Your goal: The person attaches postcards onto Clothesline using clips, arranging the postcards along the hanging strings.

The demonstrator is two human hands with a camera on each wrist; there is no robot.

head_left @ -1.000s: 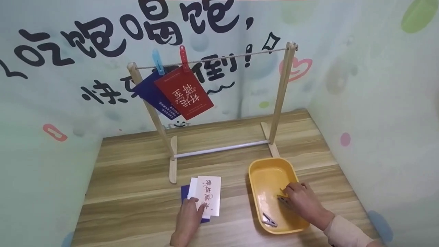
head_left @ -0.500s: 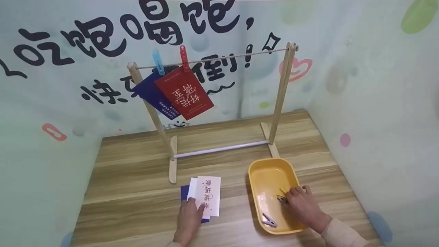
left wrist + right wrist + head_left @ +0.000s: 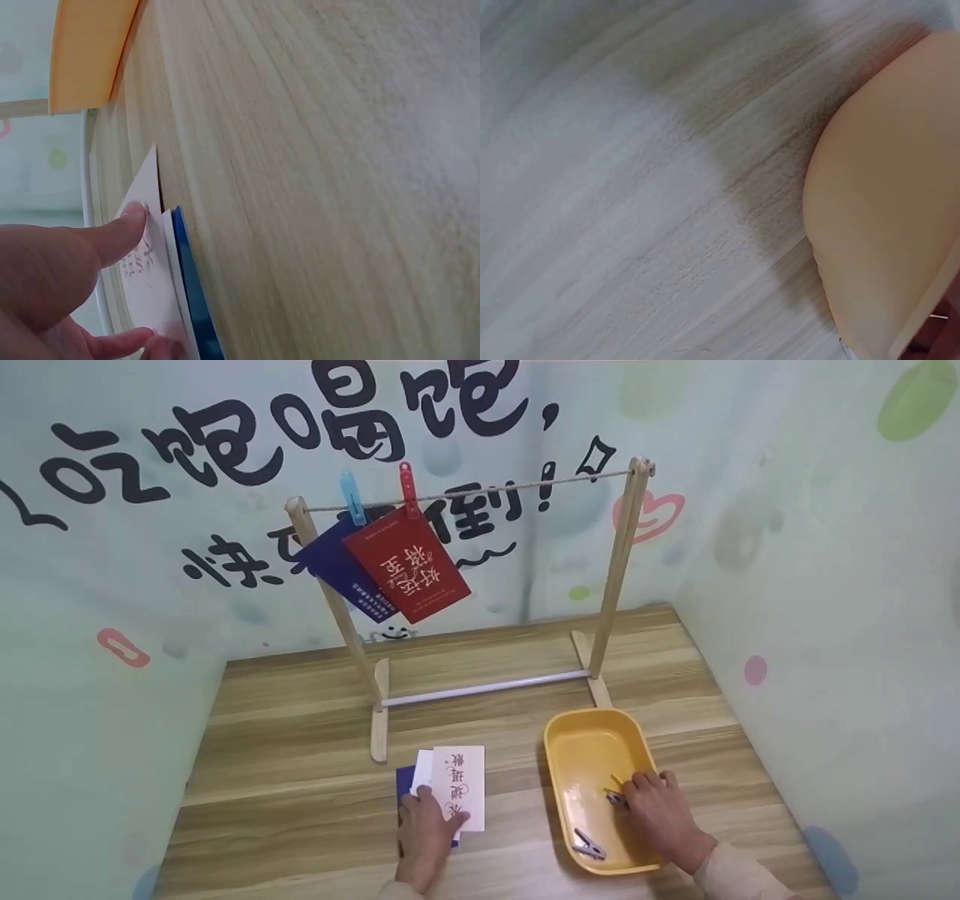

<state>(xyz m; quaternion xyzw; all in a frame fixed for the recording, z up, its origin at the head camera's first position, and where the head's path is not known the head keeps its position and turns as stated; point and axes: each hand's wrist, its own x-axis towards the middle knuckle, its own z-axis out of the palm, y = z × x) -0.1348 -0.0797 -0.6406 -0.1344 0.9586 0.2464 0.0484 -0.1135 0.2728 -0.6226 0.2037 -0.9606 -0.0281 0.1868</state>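
My left hand [image 3: 429, 834] rests on a small stack of cards [image 3: 472, 787]: a pinkish-white one with writing on top, a white and a dark blue one [image 3: 405, 778] under it. Its thumb touches the top card [image 3: 142, 277] and its fingers reach the card's other side. My right hand [image 3: 664, 814] is inside the yellow tray [image 3: 555, 750], fingers curled at a yellow clothespin [image 3: 617, 780] that sticks out past them; most of that clothespin is hidden. A grey clothespin [image 3: 616, 799] lies right at the fingertips, and another grey clothespin [image 3: 589, 846] lies near the tray's front.
Behind stands a wooden rack [image 3: 619, 577] with a string [image 3: 517, 489] across its top. A light blue clothespin [image 3: 352, 497] holds a dark blue card [image 3: 337, 559] there, and a red clothespin [image 3: 408, 491] holds a red card [image 3: 412, 577]. Printed walls enclose the wood-grain table [image 3: 292, 780].
The left thumb has slid rightward over the top card, away from the fingers. My right hand has shifted slightly toward the front within the tray. The hanging cards stay on the string.
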